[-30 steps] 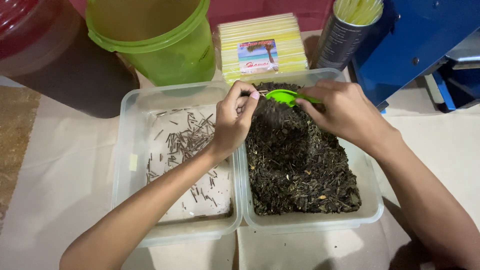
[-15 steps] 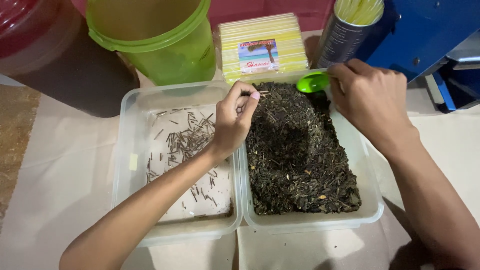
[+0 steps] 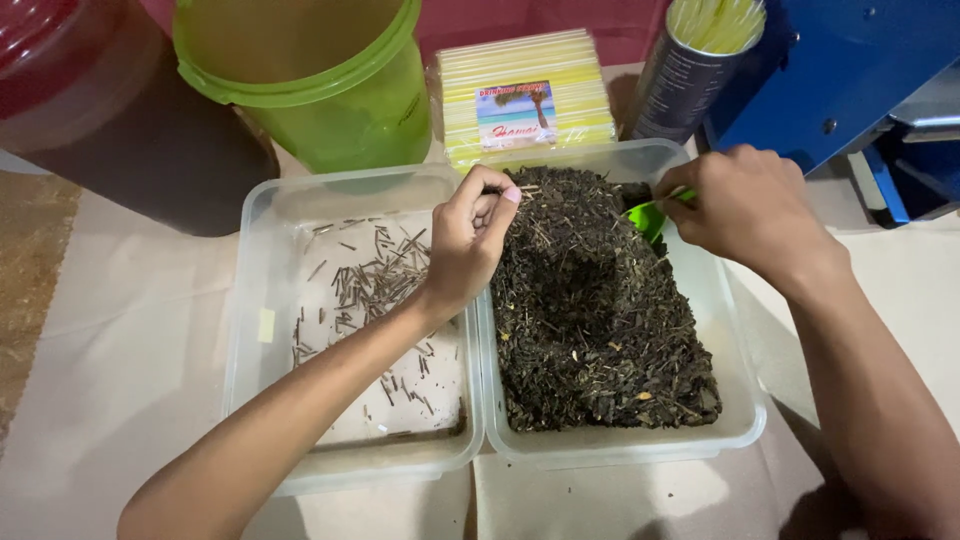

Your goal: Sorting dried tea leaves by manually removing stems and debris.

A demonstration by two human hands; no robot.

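Dark leaf (image 3: 600,320) fills the right tub (image 3: 740,420), mostly unsorted; few stems (image 3: 370,285) in the left tub (image 3: 255,330). Left hand (image 3: 470,245) fingers pinched narrow, contents unclear; right hand (image 3: 745,205) grips green scoop (image 3: 650,215).

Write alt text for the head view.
Left hand pinches above dark dried leaves in a clear tub; right hand holds a green scoop. A second tub holds sorted stems.

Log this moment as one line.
left hand: pinched above tub seam | right hand: holds green scoop in dry leaves | left tub: scattered stems
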